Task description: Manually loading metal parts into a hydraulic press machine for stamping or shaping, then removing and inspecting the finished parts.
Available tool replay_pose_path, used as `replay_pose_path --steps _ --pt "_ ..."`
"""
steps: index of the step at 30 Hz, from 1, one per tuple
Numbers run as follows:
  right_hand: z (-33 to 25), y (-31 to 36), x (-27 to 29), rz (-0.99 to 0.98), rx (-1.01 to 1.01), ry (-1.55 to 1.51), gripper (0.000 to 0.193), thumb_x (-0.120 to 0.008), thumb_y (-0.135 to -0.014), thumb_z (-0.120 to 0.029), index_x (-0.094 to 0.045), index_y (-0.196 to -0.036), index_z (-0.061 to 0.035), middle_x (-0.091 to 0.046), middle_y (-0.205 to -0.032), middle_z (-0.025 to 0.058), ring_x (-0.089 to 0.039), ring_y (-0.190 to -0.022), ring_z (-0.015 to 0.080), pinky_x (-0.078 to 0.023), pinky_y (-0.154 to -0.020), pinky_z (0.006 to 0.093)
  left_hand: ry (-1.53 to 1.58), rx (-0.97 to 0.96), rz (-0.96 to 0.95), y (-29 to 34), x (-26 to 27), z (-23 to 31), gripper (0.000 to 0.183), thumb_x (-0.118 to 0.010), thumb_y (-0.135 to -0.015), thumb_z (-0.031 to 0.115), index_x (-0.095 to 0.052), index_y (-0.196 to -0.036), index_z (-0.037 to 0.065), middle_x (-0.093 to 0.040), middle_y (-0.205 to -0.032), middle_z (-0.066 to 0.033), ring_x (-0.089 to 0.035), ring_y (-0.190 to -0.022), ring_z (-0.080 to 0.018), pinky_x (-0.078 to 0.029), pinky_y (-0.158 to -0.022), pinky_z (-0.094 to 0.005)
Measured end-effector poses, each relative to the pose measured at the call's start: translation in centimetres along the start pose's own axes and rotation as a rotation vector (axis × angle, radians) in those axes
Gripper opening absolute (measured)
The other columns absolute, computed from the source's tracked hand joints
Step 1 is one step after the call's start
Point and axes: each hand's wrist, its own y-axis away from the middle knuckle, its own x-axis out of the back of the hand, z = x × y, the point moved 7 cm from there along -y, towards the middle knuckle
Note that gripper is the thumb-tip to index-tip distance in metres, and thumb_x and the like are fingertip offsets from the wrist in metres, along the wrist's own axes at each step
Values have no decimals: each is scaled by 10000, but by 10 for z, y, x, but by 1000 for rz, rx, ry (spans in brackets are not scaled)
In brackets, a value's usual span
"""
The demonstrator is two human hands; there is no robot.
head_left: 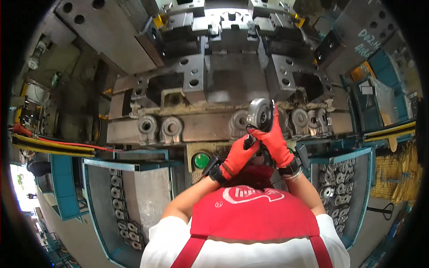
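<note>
A shiny ring-shaped metal part (pixel 256 112) with a hole through its middle is held up in front of the machine ledge. My right hand (pixel 276 144), in a red glove, grips its right side and lower edge, thumb across the front. Just below and to the left, my left hand (pixel 237 158), also red-gloved, is closed with its dark fingertips near the part's lower end. What lies between those left fingers is hidden. Similar metal parts stand along the ledge (pixel 201 127): a pair at the left (pixel 171 128) and several at the right (pixel 300 120).
Beyond the ledge rise heavy steel die blocks (pixel 195 80) with bolt holes. Under the ledge sits a green button (pixel 201 160). Blue-framed bins flank me; the left bin (pixel 152 196) and the right bin (pixel 361 196) hold stacked metal parts. A yellow-black bar (pixel 53 146) is at far left.
</note>
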Motion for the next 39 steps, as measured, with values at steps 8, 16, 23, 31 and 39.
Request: replay_pose_path --steps 8,16,23,31,39 --pt "-102 -161 -38 -87 140 386 1082 -765 -590 -348 -110 -1389 -25 -430 -1186 279 -468 -1078 370 -383 -916 368 195 -321 112 21 83 70 393 -499 -858 29 -417 -1236 -38 -538 -1167 -109 -488 -1078 -146 -359 -939 -271" --pt "-119 -341 -69 11 -144 1093 1174 -729 -581 -471 -16 -1382 8 -413 -1280 241 -474 -1133 309 -402 -922 361 223 -82 519 91 188 -1 310 -483 -866 32 -481 -1166 -46 -567 -1107 -104 -530 -1017 -160 -400 -895 -269" --pt "-54 -437 -96 -440 -122 1245 728 -628 -598 -600 -544 -1176 -165 -524 -1179 190 -532 -1052 297 -445 -839 408 112 -13 878 139 227 -23 282 -507 -855 39 -513 -1129 -31 -595 -1038 -112 -583 -912 -181 -479 -793 -288" --pt "-29 -451 -93 -297 -54 1362 689 -596 -651 -575 -541 -1170 -124 -499 -1210 186 -499 -1086 320 -402 -886 413 271 -69 906 136 230 -49 260 -506 -857 39 -525 -1108 -26 -596 -1018 -116 -589 -887 -187 -499 -751 -296" --pt "-97 -353 -101 -22 -18 1237 656 -565 -704 -550 -539 -1164 -84 -475 -1241 183 -466 -1119 343 -359 -933 418 342 -31 1033 161 231 -100 294 -539 -853 68 -514 -1135 -12 -586 -1046 -80 -554 -920 -156 -451 -807 -279"
